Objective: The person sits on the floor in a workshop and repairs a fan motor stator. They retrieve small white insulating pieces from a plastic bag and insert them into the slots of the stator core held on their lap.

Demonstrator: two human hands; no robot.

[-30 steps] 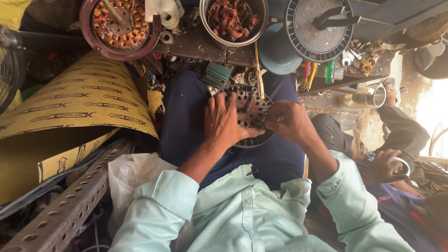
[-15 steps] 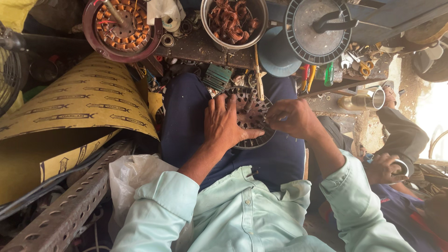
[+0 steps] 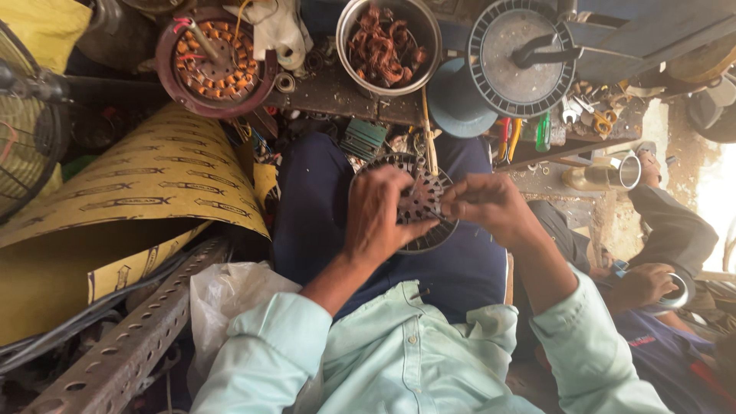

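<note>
A round slotted metal stator core [image 3: 420, 201] rests on my lap, over dark blue trousers. My left hand [image 3: 378, 216] lies across its left side with the fingers curled over the core, gripping it. My right hand [image 3: 491, 204] is at the core's right edge, fingers pinched together on a thin piece I cannot make out, touching the slots. Both forearms come out of pale green sleeves.
A wound stator with copper coils [image 3: 215, 63], a steel bowl of copper wire scrap [image 3: 388, 44] and a round motor cover [image 3: 522, 55] stand ahead. Yellow insulation sheet [image 3: 146, 180] and a slotted angle bar [image 3: 130, 341] lie left. Another person's hand [image 3: 642, 285] is at right.
My right hand has shifted slightly left toward the core's centre. My left hand keeps its hold on the core.
</note>
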